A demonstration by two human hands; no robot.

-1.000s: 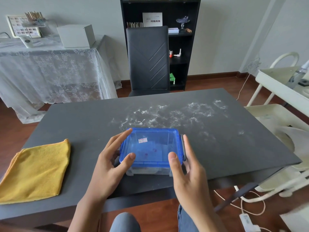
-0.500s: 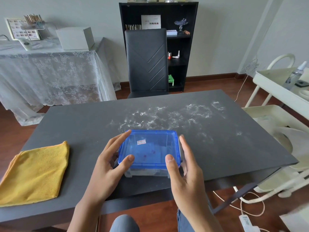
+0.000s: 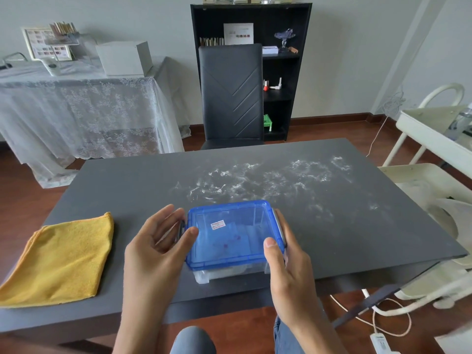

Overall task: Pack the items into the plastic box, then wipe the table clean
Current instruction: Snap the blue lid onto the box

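hands [image 3: 224, 249] flanking plastic box [image 3: 233, 235], thumbs on lid [image 3: 229, 241]

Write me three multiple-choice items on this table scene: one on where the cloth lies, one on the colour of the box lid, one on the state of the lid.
1. Where does the yellow cloth lie on the table?
A. To the left of the plastic box
B. On top of the box
C. At the far right edge

2. What colour is the lid of the plastic box?
A. Red
B. Blue
C. Green

3. What state is the lid in?
A. Leaning against the chair
B. Lying on the cloth
C. Set on the box

Answers:
1 A: the cloth lies flat beyond the left hand, apart from the box.
2 B: the lid is clear blue.
3 C: it covers the box, with the right hand and left hand at its sides.
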